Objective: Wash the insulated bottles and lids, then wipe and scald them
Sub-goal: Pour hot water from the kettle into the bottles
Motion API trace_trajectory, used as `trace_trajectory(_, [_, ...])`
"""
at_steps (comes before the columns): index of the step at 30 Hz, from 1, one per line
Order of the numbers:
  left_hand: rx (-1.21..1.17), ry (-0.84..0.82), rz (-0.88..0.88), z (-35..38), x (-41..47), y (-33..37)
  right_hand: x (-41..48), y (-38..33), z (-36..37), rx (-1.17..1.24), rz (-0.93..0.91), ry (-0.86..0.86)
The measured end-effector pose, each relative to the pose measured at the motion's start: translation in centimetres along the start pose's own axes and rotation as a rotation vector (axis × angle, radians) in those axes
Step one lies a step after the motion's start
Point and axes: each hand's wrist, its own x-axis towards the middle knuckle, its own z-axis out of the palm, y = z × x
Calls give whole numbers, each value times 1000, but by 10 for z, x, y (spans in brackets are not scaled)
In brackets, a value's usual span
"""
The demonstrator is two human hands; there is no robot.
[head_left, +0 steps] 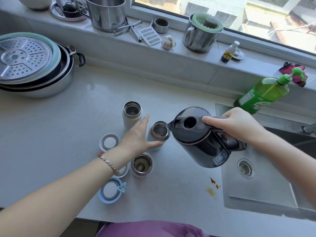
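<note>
The middle bottle [159, 132], pale blue with a steel mouth, stands open and upright on the grey counter [59, 130]. The left hand [138, 135] holds it, thumb round the near side and fingers reaching past the far side. The spout of a dark kettle [200, 139] is tipped to the bottle's rim, and a thin thread of water runs into the mouth. The right hand [239, 124] grips the kettle's handle with the thumb laid along the top of the lid, so the two hands are apart, each clamped on its own thing.

Just behind stands a white bottle [131, 117], open and upright. Just in front stands a third bottle [142, 164], also open (its body colour is hard to tell from above). Three lids lie inside-up to the left of the bottles. A white lid [109, 142] lies beside the left hand and a blue lid [111, 189] with a loop is nearest the person. A third lid [122, 171] between them is partly hidden under the wrist, which wears a bracelet [109, 162].

To the right is the sink [266, 185], with its drain [245, 168] below the kettle's base. A brown stain [212, 185] marks the counter near its edge. A green soap bottle [261, 94] stands behind the sink. At far left, stacked pans [42, 86] carry a perforated steamer plate [25, 60]. On the windowsill are a large steel pot [106, 12], a grater [149, 35], a garlic bulb [168, 42], a steel mug [200, 38] and a small spray bottle [228, 52].
</note>
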Motion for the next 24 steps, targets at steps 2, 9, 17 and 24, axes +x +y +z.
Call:
trace_trajectory(2, [-22, -21, -30, -5, -22, -10, -6, 11, 8, 120, 24, 2])
trace_trajectory(9, [104, -182, -101, 20, -67, -40, -33, 32, 25, 314, 44, -21])
trace_trajectory(17, [72, 71, -95, 42, -73, -38, -56, 14, 29, -2, -51, -102])
trace_trajectory(24, [29, 66, -85, 55, -74, -34, -68, -12, 27, -264, -104, -106])
